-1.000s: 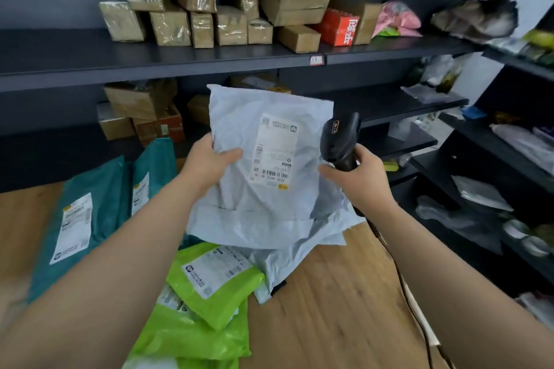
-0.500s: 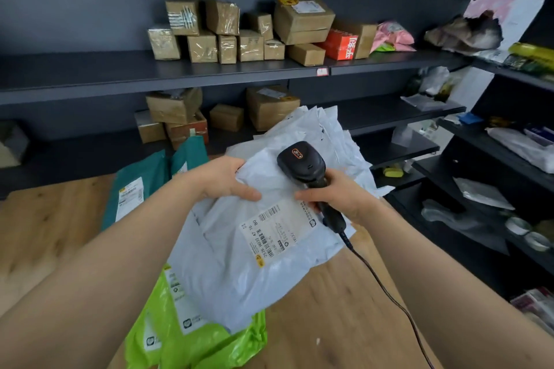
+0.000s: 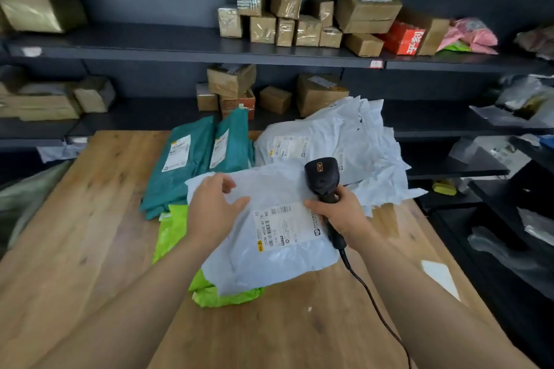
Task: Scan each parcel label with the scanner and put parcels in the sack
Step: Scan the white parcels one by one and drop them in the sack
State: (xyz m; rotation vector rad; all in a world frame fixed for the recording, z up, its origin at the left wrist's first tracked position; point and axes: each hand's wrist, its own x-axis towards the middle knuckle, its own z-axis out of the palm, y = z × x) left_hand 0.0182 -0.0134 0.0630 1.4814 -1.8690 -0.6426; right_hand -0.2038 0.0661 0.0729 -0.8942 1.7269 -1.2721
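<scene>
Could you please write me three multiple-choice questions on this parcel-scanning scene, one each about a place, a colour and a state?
1. Where does the lime-green parcel lie?
A. on the upper shelf
B. on the table, partly under the grey parcel
C. inside a cardboard box

2. What colour is the scanner?
A. yellow
B. white
C. black

3. What is the right hand doing?
A. gripping the scanner's handle
B. lying flat on the table
C. lifting a box

Answers:
1 B, since green plastic sticks out from beneath the grey parcel's left and lower edges.
2 C, since its head and handle are both black.
3 A, since the hand is curled round the handle below the scanner's head.
</scene>
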